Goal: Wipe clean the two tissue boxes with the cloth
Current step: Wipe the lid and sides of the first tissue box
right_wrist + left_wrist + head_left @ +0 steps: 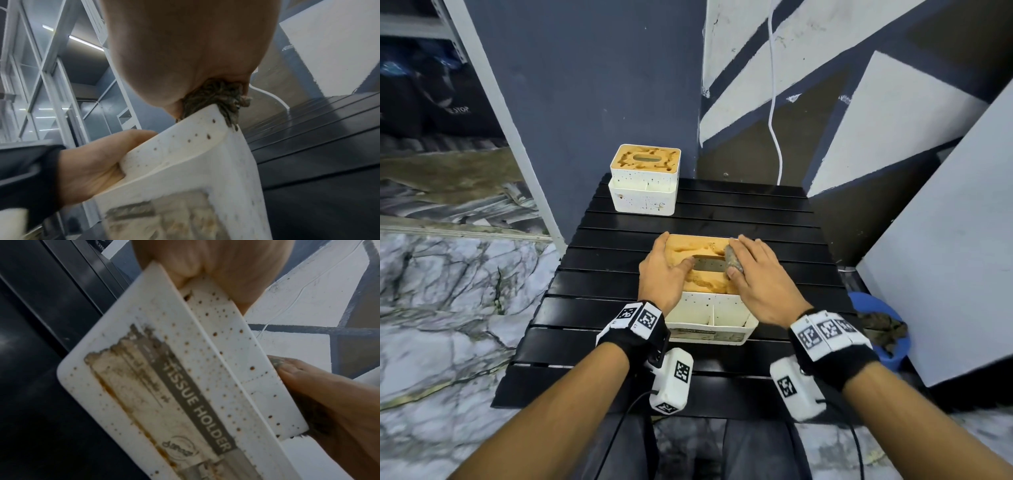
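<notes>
Two white tissue boxes with stained orange lids stand on a black slatted table. The far tissue box sits alone at the table's back left. The near tissue box is under both hands. My left hand holds its left side, thumb reaching the lid's slot. My right hand holds a dirty grey cloth against the lid's right side. In the right wrist view the cloth bunches out from under the palm, over the box's edge. The left wrist view shows the near box's speckled front, labelled "TISSUE HOLDER".
A blue bowl holding another dirty rag sits low beside the table's right edge. A white panel leans at the right. A white cable hangs down the painted wall behind. A metal shelf post stands at the left.
</notes>
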Motion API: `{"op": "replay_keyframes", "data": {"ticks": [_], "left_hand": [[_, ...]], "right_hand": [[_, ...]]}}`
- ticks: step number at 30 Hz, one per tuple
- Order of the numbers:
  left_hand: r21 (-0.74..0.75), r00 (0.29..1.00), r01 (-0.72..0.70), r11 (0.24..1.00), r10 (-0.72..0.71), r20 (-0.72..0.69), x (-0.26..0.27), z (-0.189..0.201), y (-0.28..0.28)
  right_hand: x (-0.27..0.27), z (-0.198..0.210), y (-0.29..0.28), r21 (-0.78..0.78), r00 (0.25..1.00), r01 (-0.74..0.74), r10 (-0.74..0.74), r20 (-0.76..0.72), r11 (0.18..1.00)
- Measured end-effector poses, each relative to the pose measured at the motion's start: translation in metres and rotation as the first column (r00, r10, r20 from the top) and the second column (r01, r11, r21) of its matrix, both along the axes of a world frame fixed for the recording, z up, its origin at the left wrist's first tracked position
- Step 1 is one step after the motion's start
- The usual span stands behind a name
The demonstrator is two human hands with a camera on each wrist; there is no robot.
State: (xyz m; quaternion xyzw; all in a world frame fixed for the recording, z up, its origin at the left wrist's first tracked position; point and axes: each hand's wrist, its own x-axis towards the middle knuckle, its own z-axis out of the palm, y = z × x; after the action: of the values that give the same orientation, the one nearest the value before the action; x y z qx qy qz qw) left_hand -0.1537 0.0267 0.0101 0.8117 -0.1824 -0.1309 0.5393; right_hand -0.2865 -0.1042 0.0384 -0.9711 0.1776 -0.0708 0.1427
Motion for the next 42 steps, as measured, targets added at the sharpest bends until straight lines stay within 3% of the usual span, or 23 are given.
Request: {"op": "replay_keyframes", "data": {"ticks": [5, 8, 10, 14, 20, 27, 35, 42], "left_hand": [[0.033, 0.994, 0.101, 0.994, -0.099, -0.049, 0.013, 0.013, 0.005], [0.156, 0.982, 0.186, 0.97, -0.186, -0.014, 0.023, 0.027, 0.007], [0.198, 0.988, 0.148, 0.969, -0.155, 0.021, 0.023, 0.031, 0.007], [0.082, 0.994, -0.028, 0.996, 0.019, 0.109, 0.001, 0.025, 0.017], [0.034, 0.981, -0.165, 0.986, 0.161, 0.108, -0.045, 0.003, 0.031], [-0.008, 0.961, -0.275, 0.962, 0.275, 0.022, -0.041, 0.006, 0.022], [0.085, 0.996, -0.086, 0.993, 0.087, -0.015, 0.002, 0.008, 0.017], [0.084, 0.998, 0.057, 0.995, -0.057, 0.001, 0.016, 0.013, 0.008]], "right_hand": [[0.015, 0.014, -0.027, 0.05, 0.995, -0.083, 0.086, -0.054, 0.995], [0.007, 0.009, -0.028, 0.06, 0.995, -0.099, 0.1, -0.015, 0.993], [0.006, 0.0, -0.018, 0.057, 0.998, -0.021, 0.017, 0.061, 0.998], [0.012, -0.011, 0.01, 0.034, 0.966, 0.168, -0.171, 0.194, 0.985], [0.012, -0.015, 0.042, 0.016, 0.916, 0.326, -0.32, 0.241, 0.945], [-0.004, -0.017, 0.065, -0.067, 0.969, 0.143, -0.126, 0.211, 0.987], [-0.019, 0.001, 0.053, -0.06, 0.988, -0.135, 0.139, 0.063, 0.989], [-0.014, 0.005, 0.04, -0.121, 0.988, -0.156, 0.153, -0.031, 0.98]]}}
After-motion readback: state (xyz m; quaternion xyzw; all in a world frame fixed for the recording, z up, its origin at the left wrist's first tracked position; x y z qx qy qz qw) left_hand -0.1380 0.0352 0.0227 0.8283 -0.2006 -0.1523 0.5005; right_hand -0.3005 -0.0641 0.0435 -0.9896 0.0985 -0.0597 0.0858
